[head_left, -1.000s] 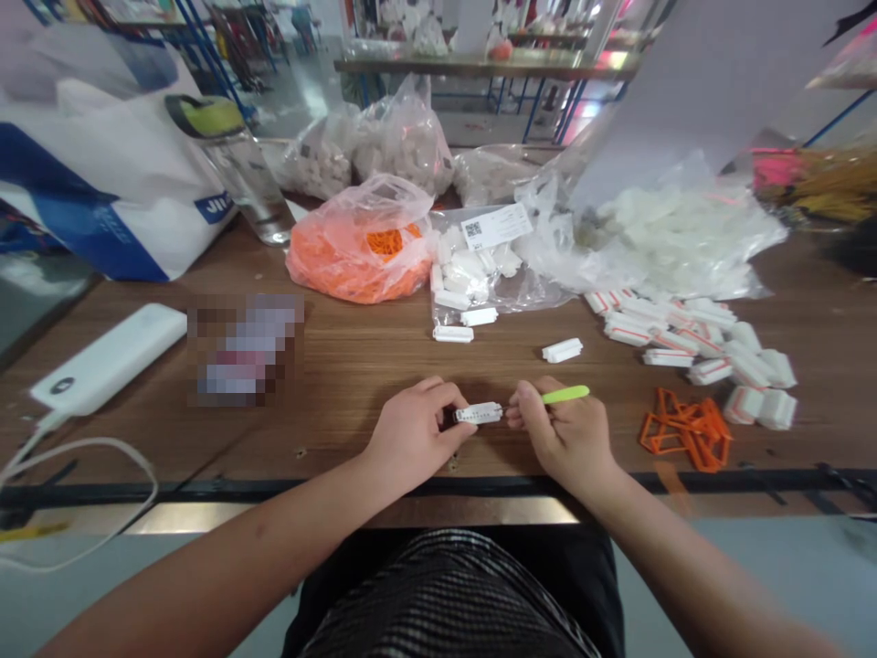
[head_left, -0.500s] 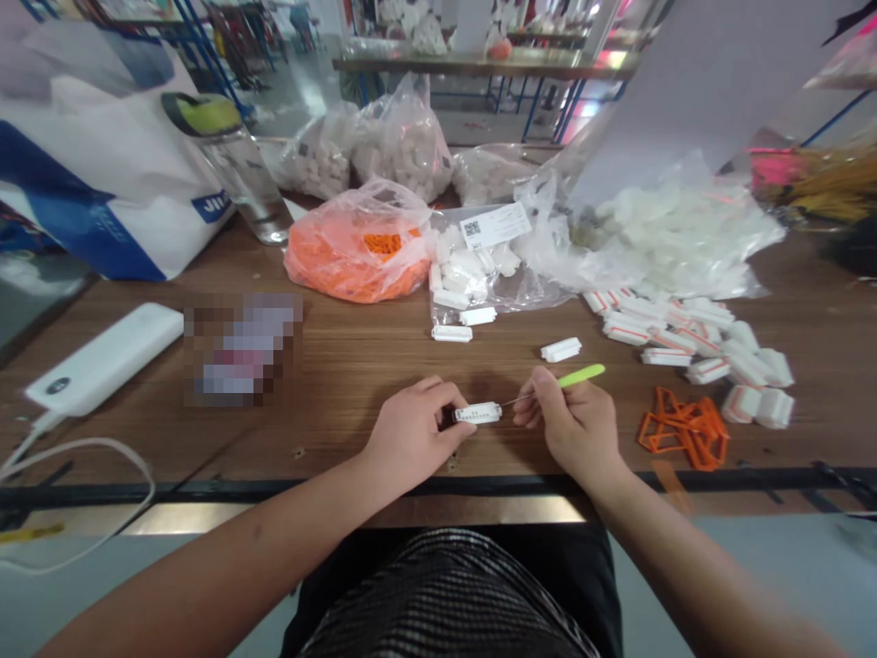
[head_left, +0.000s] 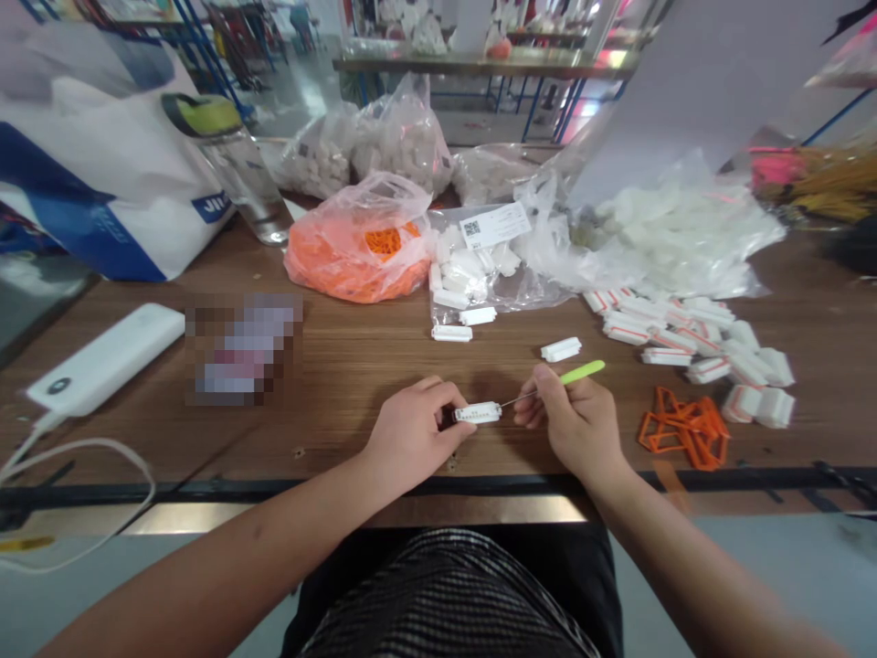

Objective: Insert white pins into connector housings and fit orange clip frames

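My left hand [head_left: 415,434] pinches one end of a small white plastic connector housing [head_left: 480,413] just above the table. Rows of tiny holes show on its upper face. In my right hand [head_left: 575,420] is a thin metal pick with a lime-green handle [head_left: 582,373], held like a pen. The pick's tip meets the right end of the housing; whether it goes inside I cannot tell. One loose white housing [head_left: 560,349] lies beyond my right hand. Orange plastic frames [head_left: 685,429] lie in a heap to the right of it.
White pieces with orange strips [head_left: 668,336] are piled at the right. Behind are a bag of orange parts [head_left: 356,251], an open bag of white housings [head_left: 472,270] and a bottle [head_left: 243,169]. A white power bank [head_left: 106,356] with a cable sits at the left.
Almost nothing differs. Both hands keep their places, and the pick's tip stays at the right end of the housing.
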Available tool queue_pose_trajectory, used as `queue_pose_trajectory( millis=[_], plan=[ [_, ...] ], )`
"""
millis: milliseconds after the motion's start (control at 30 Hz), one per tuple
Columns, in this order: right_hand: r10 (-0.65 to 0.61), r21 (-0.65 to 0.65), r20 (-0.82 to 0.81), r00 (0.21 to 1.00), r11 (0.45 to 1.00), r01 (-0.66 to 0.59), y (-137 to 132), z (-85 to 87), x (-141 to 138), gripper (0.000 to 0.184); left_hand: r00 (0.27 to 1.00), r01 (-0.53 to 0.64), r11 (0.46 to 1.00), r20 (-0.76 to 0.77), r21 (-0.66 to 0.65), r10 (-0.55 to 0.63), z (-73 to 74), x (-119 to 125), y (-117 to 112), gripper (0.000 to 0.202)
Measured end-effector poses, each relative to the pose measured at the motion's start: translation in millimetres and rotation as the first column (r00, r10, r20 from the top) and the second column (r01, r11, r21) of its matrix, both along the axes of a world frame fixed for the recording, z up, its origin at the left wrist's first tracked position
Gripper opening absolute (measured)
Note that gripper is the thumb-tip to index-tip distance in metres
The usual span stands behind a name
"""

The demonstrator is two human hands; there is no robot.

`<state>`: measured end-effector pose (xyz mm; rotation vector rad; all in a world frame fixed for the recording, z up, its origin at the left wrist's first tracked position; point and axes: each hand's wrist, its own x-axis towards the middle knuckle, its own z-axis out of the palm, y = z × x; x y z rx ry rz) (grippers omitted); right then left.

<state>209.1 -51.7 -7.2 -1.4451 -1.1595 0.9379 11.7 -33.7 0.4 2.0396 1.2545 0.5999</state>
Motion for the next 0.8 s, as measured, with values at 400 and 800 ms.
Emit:
queue_pose_trajectory(
  millis=[400,800],
  plan=[
    [0.067,0.179,0.389,0.919,0.973,-0.147,-8.2,5.7,-1.3,0.038,1.0,-0.013,1.0,-0.002,-0.016,0.013,0.8,0.4,-0.1,0.007],
    [0.038,0.135,0.276,0.96,0.988,-0.078,-3.5,1.6,-0.9,0.043,1.0,-0.004,1.0,-0.009,0.012,0.004,-0.7,-0.6,-0.6,0.007]
  ],
)
